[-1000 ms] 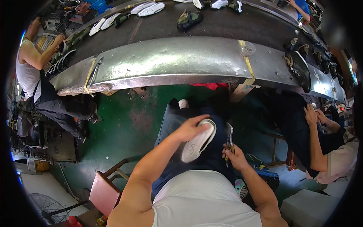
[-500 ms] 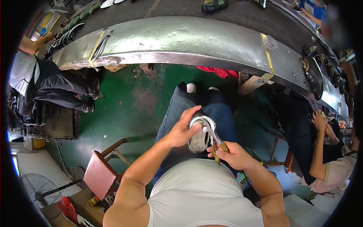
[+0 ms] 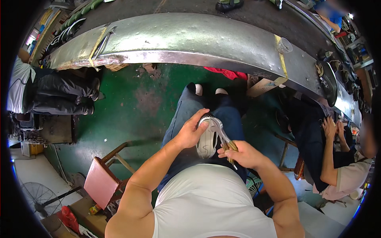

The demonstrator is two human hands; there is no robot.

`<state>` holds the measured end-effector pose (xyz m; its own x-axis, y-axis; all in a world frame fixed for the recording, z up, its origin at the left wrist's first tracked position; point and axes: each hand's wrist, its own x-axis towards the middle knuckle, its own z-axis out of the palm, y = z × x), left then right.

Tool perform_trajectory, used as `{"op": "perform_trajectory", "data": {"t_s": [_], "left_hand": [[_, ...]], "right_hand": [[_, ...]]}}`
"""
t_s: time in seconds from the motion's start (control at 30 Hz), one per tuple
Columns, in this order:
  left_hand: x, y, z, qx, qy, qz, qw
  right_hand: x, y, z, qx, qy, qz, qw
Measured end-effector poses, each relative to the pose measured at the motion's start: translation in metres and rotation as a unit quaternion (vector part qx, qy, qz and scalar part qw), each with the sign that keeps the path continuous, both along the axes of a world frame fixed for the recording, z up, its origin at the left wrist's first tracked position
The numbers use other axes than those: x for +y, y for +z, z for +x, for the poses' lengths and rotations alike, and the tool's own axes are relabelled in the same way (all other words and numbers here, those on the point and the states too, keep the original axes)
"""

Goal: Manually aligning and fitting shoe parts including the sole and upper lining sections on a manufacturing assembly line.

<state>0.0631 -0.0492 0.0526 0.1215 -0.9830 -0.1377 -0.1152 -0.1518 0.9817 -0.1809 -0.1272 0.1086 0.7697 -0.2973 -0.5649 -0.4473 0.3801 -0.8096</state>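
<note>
Well left of the left hand (image 3: pixel 190 134) stands a smooth pink-topped stool (image 3: pixel 101 183); open green floor (image 3: pixel 127 115) lies between, a dented metal bench edge (image 3: pixel 170 36) beyond. That hand grips a shoe (image 3: pixel 206 146), pale sole up, its long axis running near to far. Shiny curved pliers (image 3: pixel 224 137) meet its far end, handles clenched in the right hand (image 3: pixel 243 153).

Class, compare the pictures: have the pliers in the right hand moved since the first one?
Yes, leftward: against the wooden support under the bench, the pliers are farther left, with their head now at the white-soled shoe.
</note>
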Motion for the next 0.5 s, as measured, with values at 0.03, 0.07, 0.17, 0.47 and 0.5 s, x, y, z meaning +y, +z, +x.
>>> {"op": "perform_trajectory", "data": {"t_s": [0.03,0.07,0.17,0.47,0.5], "left_hand": [[-0.001,-0.001,-0.002,-0.020,0.004,-0.011,1.000],[-0.002,-0.004,-0.003,-0.017,0.002,-0.011,1.000],[-0.005,-0.014,-0.005,-0.063,0.024,-0.023,0.997],[-0.020,-0.038,-0.003,-0.063,0.062,-0.038,0.995],[-0.021,-0.037,-0.004,-0.063,0.062,-0.037,0.995]], "right_hand": [[-0.007,0.011,0.003,0.002,-0.004,0.001,1.000],[-0.015,0.024,0.010,0.040,-0.018,0.077,0.996],[-0.026,0.030,0.017,0.082,-0.048,0.180,0.979],[0.011,-0.056,0.018,0.042,-0.042,-0.284,0.957],[0.009,-0.049,0.013,0.029,-0.054,-0.201,0.978]]}}
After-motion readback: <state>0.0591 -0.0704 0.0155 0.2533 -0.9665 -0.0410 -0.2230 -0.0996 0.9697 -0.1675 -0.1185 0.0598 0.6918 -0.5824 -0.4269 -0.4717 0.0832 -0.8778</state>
